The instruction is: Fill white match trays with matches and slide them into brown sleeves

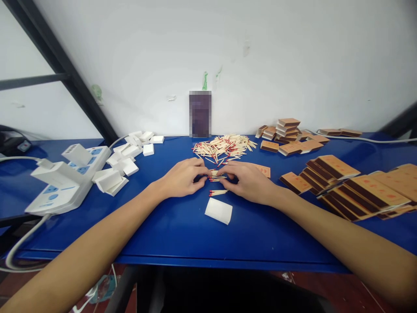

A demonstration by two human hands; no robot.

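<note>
Between my two hands lies a small bunch of red-tipped matches on the blue table. My left hand pinches the red-head end with thumb and forefinger, while my right hand closes on the plain end. A few separate matches lie just below the bunch. Nearer to me is a white matchbox tray. Beyond my hands spreads a large loose heap of matches. Partly hidden behind my right hand is an orange-brown matchbox sleeve.
White matchbox trays are piled at left, beside a white power strip with plugs and cables. Stacked orange-brown matchboxes stand at right, with more matchboxes at the back. A blurred-out dark object leans against the wall.
</note>
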